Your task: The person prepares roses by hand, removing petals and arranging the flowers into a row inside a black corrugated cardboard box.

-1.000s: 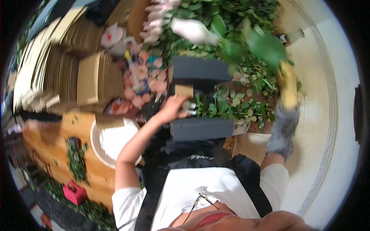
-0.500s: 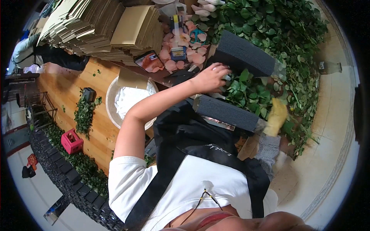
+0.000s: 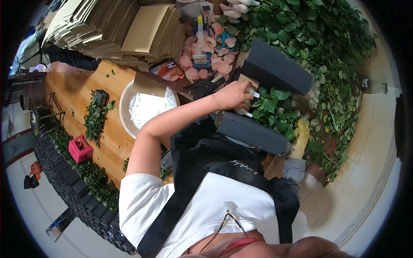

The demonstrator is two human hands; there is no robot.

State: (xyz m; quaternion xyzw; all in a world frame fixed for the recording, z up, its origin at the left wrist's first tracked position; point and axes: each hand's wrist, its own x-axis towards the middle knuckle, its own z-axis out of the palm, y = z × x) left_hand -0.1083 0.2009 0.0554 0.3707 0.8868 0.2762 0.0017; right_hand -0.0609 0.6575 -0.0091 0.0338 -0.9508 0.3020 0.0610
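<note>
A bunch of leafy flower stems (image 3: 275, 107) lies between the two raised flaps of a dark corrugated wrapper (image 3: 254, 132). My bare left hand (image 3: 234, 95) reaches over the bunch's left end. Its fingers curl around white-sheathed tips there, and what sits in the palm is hidden. In a yellow glove, my right hand (image 3: 301, 138) is at the opposite end of the bunch, its fingers bent around leafy stems; the grip is partly covered by leaves.
Beyond the wrapper lies a large heap of green stems (image 3: 318, 26). Pink petals (image 3: 223, 67), a phone (image 3: 167, 69) and a tape dispenser (image 3: 201, 26) are at the back. Stacked cardboard (image 3: 144, 30) stands behind a basin (image 3: 124, 114) of white sleeves. A pink stool (image 3: 80, 148) is left; a person (image 3: 32, 53) works far left.
My right hand has moved slightly down and left, from beside the bunch's stem end to against it. My left hand has shifted slightly nearer, fingers still curled at the white tips.
</note>
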